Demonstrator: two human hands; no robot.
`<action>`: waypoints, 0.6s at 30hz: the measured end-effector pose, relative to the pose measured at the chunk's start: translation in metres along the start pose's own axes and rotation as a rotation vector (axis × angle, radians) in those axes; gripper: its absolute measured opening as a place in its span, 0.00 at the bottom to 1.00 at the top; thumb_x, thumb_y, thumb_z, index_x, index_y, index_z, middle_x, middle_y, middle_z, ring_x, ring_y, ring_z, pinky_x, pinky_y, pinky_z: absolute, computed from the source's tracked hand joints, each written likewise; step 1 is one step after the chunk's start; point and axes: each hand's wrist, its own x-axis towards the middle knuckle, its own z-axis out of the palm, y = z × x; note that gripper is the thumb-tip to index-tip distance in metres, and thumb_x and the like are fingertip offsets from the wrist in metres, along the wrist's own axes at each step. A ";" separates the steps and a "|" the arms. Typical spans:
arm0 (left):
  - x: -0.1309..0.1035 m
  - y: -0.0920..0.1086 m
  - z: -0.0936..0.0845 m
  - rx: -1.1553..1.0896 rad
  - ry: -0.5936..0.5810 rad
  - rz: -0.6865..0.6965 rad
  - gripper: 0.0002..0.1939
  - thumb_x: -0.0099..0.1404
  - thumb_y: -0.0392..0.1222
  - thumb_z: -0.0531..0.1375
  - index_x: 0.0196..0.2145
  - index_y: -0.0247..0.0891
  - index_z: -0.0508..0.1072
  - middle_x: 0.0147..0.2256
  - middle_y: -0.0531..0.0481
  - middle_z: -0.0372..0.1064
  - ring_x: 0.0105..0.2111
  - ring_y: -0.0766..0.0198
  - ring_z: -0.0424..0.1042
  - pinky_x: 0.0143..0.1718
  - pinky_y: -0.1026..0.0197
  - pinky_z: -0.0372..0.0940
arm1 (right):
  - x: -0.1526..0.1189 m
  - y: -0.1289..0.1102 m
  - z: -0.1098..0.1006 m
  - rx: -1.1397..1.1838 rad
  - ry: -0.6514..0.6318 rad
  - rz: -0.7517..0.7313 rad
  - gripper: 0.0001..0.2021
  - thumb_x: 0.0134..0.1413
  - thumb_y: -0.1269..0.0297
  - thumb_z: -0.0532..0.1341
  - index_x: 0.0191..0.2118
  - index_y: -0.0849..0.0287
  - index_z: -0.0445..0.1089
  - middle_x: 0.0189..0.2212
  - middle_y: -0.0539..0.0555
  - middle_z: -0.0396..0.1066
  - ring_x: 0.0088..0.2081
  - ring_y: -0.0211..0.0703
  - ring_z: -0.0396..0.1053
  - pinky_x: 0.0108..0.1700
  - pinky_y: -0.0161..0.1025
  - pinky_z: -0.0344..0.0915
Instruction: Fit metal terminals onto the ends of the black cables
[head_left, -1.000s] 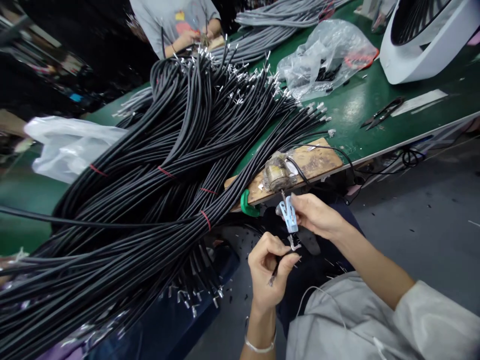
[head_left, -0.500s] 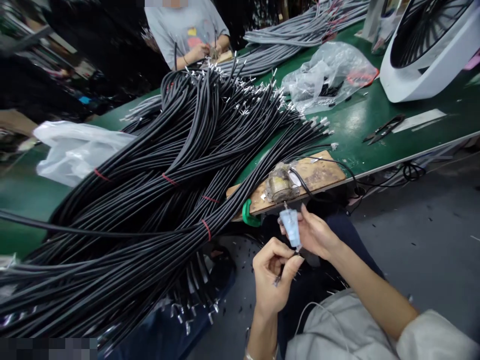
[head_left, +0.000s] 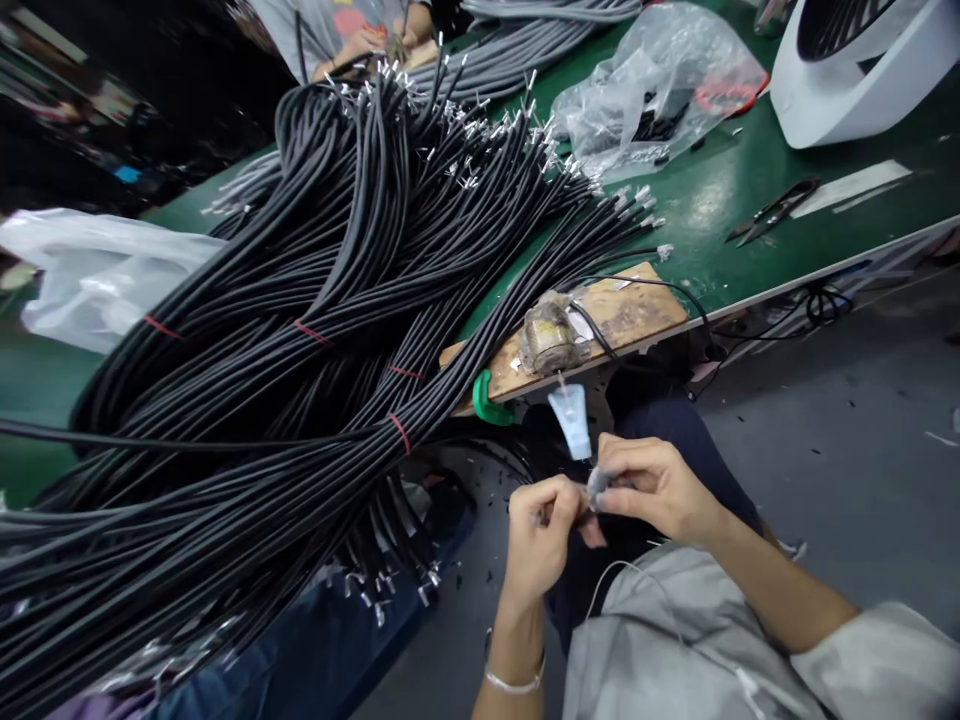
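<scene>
In front of my lap the two hands meet at the fingertips. My left hand (head_left: 544, 530) is closed in a pinch, and what sits between its fingers is too small and hidden to name. My right hand (head_left: 656, 490) is closed too, its thumb and forefinger around a small greyish bit (head_left: 598, 487) that I cannot make out. Just above them a pale blue tapered cone (head_left: 571, 420) hangs from the shaft of a small tape-wrapped motor (head_left: 551, 338). Neither hand touches the cone.
Bundles of black cables (head_left: 330, 300) with silvery ends cover the green table (head_left: 705, 220). A wooden board (head_left: 637, 305), green clamp (head_left: 489, 400), snips (head_left: 772, 212), plastic bag (head_left: 660, 90) and white fan (head_left: 847, 90) lie rightward. Another person's hands (head_left: 382, 40) work opposite.
My right hand has moved down from beside the blue cone to meet my left fingertips. The view has tilted downward, so the table scene sits higher.
</scene>
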 end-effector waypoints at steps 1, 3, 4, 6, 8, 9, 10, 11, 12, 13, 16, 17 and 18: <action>0.002 0.001 0.002 0.009 0.029 -0.061 0.22 0.64 0.53 0.60 0.20 0.33 0.72 0.16 0.52 0.64 0.15 0.69 0.63 0.19 0.66 0.61 | -0.001 -0.001 0.001 0.001 -0.032 -0.015 0.11 0.56 0.61 0.64 0.28 0.63 0.73 0.23 0.50 0.64 0.27 0.36 0.61 0.29 0.35 0.59; 0.005 0.002 0.005 0.025 0.091 -0.171 0.19 0.60 0.52 0.63 0.23 0.32 0.74 0.16 0.52 0.65 0.15 0.69 0.62 0.18 0.66 0.60 | 0.000 -0.003 0.004 -0.024 -0.040 -0.018 0.15 0.59 0.59 0.61 0.25 0.62 0.69 0.20 0.49 0.63 0.24 0.35 0.59 0.27 0.34 0.58; 0.007 0.002 0.007 0.035 0.113 -0.205 0.17 0.57 0.51 0.65 0.25 0.31 0.75 0.16 0.53 0.65 0.15 0.70 0.61 0.18 0.66 0.59 | 0.000 -0.004 0.005 -0.094 -0.002 -0.024 0.16 0.59 0.58 0.61 0.24 0.62 0.68 0.20 0.48 0.63 0.24 0.35 0.59 0.26 0.34 0.57; 0.008 0.000 0.010 0.058 0.141 -0.233 0.13 0.54 0.46 0.68 0.25 0.31 0.75 0.16 0.55 0.63 0.15 0.72 0.59 0.18 0.68 0.57 | 0.003 -0.005 0.010 -0.337 0.097 -0.083 0.12 0.54 0.59 0.66 0.26 0.62 0.70 0.23 0.51 0.66 0.27 0.37 0.61 0.29 0.35 0.58; 0.008 -0.002 0.012 0.077 0.153 -0.239 0.11 0.52 0.41 0.69 0.23 0.31 0.73 0.17 0.56 0.61 0.17 0.73 0.58 0.18 0.69 0.55 | 0.005 -0.005 0.015 -0.554 0.146 -0.185 0.08 0.51 0.63 0.68 0.30 0.62 0.71 0.27 0.53 0.69 0.31 0.41 0.63 0.33 0.37 0.61; 0.008 -0.003 0.013 0.081 0.152 -0.236 0.10 0.51 0.39 0.69 0.22 0.31 0.72 0.17 0.57 0.61 0.17 0.73 0.58 0.18 0.70 0.54 | 0.005 -0.005 0.018 -0.611 0.153 -0.232 0.06 0.52 0.66 0.66 0.31 0.62 0.71 0.27 0.53 0.69 0.32 0.42 0.64 0.35 0.38 0.62; 0.006 -0.003 0.013 0.081 0.151 -0.228 0.10 0.51 0.38 0.68 0.22 0.31 0.71 0.18 0.57 0.61 0.17 0.73 0.58 0.18 0.70 0.54 | 0.006 -0.004 0.020 -0.639 0.168 -0.266 0.04 0.55 0.68 0.64 0.31 0.62 0.71 0.27 0.53 0.69 0.32 0.42 0.64 0.35 0.39 0.62; 0.004 -0.004 0.012 0.079 0.149 -0.216 0.09 0.51 0.37 0.68 0.22 0.31 0.71 0.18 0.57 0.62 0.18 0.73 0.59 0.19 0.70 0.55 | 0.005 -0.003 0.021 -0.653 0.192 -0.280 0.04 0.57 0.70 0.61 0.31 0.62 0.71 0.26 0.53 0.68 0.31 0.41 0.64 0.35 0.38 0.62; 0.002 -0.004 0.011 0.077 0.142 -0.198 0.08 0.52 0.37 0.67 0.23 0.32 0.71 0.20 0.56 0.62 0.19 0.73 0.60 0.21 0.70 0.56 | 0.005 -0.002 0.022 -0.657 0.218 -0.274 0.05 0.57 0.71 0.60 0.30 0.62 0.70 0.26 0.53 0.67 0.30 0.40 0.63 0.34 0.38 0.62; -0.001 -0.004 0.010 0.075 0.129 -0.174 0.07 0.54 0.37 0.66 0.25 0.32 0.72 0.21 0.56 0.63 0.21 0.73 0.60 0.22 0.70 0.57 | 0.005 0.000 0.022 -0.653 0.242 -0.248 0.06 0.57 0.71 0.59 0.29 0.62 0.69 0.26 0.52 0.67 0.29 0.39 0.63 0.33 0.37 0.61; -0.009 -0.004 0.006 0.135 0.053 -0.100 0.07 0.59 0.40 0.64 0.28 0.32 0.75 0.25 0.53 0.64 0.23 0.72 0.61 0.24 0.69 0.57 | 0.005 0.006 0.016 -0.603 0.266 -0.117 0.11 0.55 0.71 0.59 0.23 0.61 0.65 0.21 0.48 0.61 0.24 0.34 0.59 0.26 0.33 0.56; -0.011 -0.004 0.005 0.180 0.030 -0.075 0.07 0.60 0.40 0.64 0.29 0.32 0.75 0.25 0.52 0.64 0.23 0.72 0.61 0.23 0.69 0.57 | 0.005 0.008 0.013 -0.579 0.265 -0.073 0.13 0.55 0.70 0.60 0.20 0.61 0.63 0.20 0.47 0.59 0.22 0.33 0.57 0.24 0.33 0.53; -0.013 -0.004 0.005 0.224 0.021 -0.053 0.07 0.60 0.40 0.64 0.29 0.33 0.76 0.25 0.52 0.64 0.23 0.72 0.61 0.23 0.69 0.55 | 0.006 0.009 0.009 -0.551 0.284 -0.033 0.15 0.54 0.69 0.60 0.19 0.61 0.61 0.18 0.46 0.57 0.20 0.32 0.55 0.23 0.33 0.51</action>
